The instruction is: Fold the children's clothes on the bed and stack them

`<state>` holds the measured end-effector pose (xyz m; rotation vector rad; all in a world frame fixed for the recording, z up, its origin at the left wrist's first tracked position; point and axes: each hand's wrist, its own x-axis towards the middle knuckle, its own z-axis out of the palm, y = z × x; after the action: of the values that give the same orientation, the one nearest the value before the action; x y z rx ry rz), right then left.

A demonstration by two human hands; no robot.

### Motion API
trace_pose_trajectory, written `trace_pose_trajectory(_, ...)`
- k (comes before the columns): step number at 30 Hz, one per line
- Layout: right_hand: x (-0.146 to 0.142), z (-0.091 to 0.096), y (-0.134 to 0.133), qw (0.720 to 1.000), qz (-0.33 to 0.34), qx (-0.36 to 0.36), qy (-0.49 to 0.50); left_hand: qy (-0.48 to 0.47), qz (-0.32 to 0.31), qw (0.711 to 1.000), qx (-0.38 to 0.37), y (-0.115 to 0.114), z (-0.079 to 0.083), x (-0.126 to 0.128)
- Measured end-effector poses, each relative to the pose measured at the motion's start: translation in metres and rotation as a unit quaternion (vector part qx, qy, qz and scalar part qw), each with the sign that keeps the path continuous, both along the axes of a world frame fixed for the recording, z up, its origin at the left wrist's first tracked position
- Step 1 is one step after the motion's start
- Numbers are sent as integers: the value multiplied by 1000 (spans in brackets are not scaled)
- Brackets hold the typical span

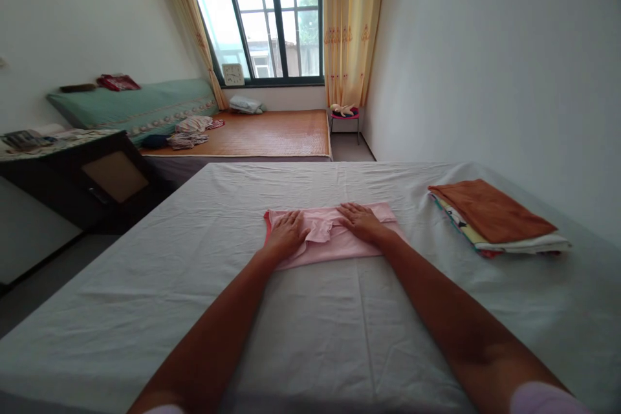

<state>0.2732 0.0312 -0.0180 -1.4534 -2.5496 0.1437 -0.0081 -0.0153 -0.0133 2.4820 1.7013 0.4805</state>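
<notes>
Left hand: the left hand (pixel 287 230) lies palm down on the left part of the pink garment (pixel 326 240), fingers spread and flat, gripping nothing.
Right hand: the right hand (pixel 361 220) lies palm down on the right part of the same garment, fingers spread and pointing toward the far left, also flat and pinching nothing.
Pink garment: folded into a low wide band, it lies in the middle of the white sheet (pixel 310 336), with a small raised fold between the two hands.
Bed: the white sheet covers the near bed from edge to edge and shows light creases.
Folded stack: a pile of folded cloths (pixel 495 218) sits on the sheet to the right, well apart from the garment, with an orange-brown piece on top and patterned and white layers under it.
Far bed: a second bed with a woven mat (pixel 272 132) stands under the window (pixel 264 19); loose clothes (pixel 191 131) lie at its left side near a green headboard cushion (pixel 130 107).
Dark cabinet: a dark cabinet (pixel 92 184) stands at the left, between the two beds.
Stool: a small stool (pixel 344 118) stands by the yellow curtain (pixel 352 26) at the far right.
</notes>
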Motion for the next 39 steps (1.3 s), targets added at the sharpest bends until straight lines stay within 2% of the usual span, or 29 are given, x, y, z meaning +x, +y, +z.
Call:
trace_pose_trajectory(3, 8, 0, 2, 1000, -9, -9, -5, 33, 81, 996, 3, 0, 5, -8)
trace_pose_trajectory(8, 14, 4, 5, 1000, -9, -12, -1, 12, 167, 985, 41, 7, 19, -52)
trace_pose_trajectory(11, 13, 4, 5, 1000, -8, -15, -2, -39, 171, 982, 67, 13, 17, -74)
trace_pose_trajectory(13, 12, 4, 4, 1000, -12, -17, -3, -60, 155, 983, 76, 16, 17, -77)
trace_pose_trajectory(15, 11, 4, 4, 1000, -21, -17, -6, -74, 136, 983, 98, 16, 19, -70)
trace_pose_trajectory(17, 10, 4, 4, 999, -30, -15, -8, -90, 89, 986, 113, 13, 26, -55)
trace_pose_trajectory(20, 10, 5, 3, 999, -33, -11, -10, -108, -73, 990, 52, 1, 36, -24)
trace_pose_trajectory(22, 10, 5, 3, 999, -30, -9, -13, -113, -179, 977, -3, -10, 40, -4)
trace_pose_trajectory(24, 10, 5, 3, 999, -29, -8, -14, -102, -238, 966, -30, -20, 41, 10)
trace_pose_trajectory(26, 10, 5, 3, 1000, -29, -5, -11, -81, -240, 967, -25, -27, 40, 20)
trace_pose_trajectory(30, 10, 6, 3, 999, -32, 0, -6, -70, -188, 980, 14, -28, 35, 29)
trace_pose_trajectory(39, 11, 5, 4, 1000, -28, 7, -11, -151, -130, 980, -5, -24, 27, 30)
